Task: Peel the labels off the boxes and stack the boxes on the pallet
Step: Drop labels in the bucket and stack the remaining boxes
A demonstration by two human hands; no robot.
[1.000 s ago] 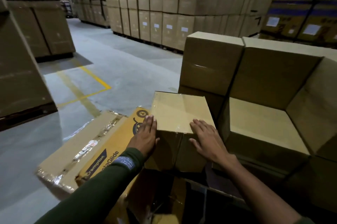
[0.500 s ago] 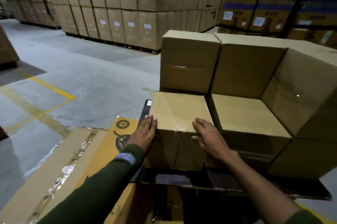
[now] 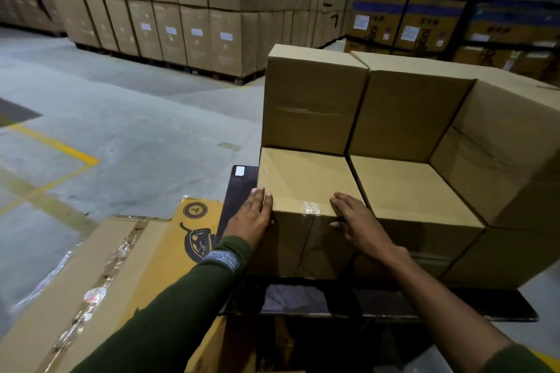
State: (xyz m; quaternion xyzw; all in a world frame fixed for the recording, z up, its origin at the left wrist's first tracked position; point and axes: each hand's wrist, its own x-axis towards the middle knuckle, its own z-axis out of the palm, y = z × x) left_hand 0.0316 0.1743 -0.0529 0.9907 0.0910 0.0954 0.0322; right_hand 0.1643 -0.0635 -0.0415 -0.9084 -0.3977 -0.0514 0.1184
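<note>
Nearest me, the printed carton (image 3: pixel 169 257) lies flat at my left, its torn tape glinting. It is not part of the stack, just lying beside the work.

My left hand (image 3: pixel 253 216) is flat against the left upper edge of the box (image 3: pixel 303 184), fingers straight and together. My right hand (image 3: pixel 353 221) rests spread on the near top edge by the clear tape seam (image 3: pixel 310 207). Neither grips; both press. I judge this is a squaring-up hold, palms steering the box into its slot rather than lifting it.

The box sits on the dark pallet (image 3: pixel 394 303), front left corner, touching the neighbour box (image 3: pixel 406 190) on its right and tucked under the upper box (image 3: pixel 312 99) behind. No label shows on the faces I can see (far sides hidden).

The stack wraps round in an L, higher at the back and right, so this slot fills the low front row.

A small white tag (image 3: pixel 239 170) lies on the pallet just beyond my left fingers.

Far off, walls of labelled cartons (image 3: pixel 194 33) line the concrete floor (image 3: pixel 121 118).
</note>
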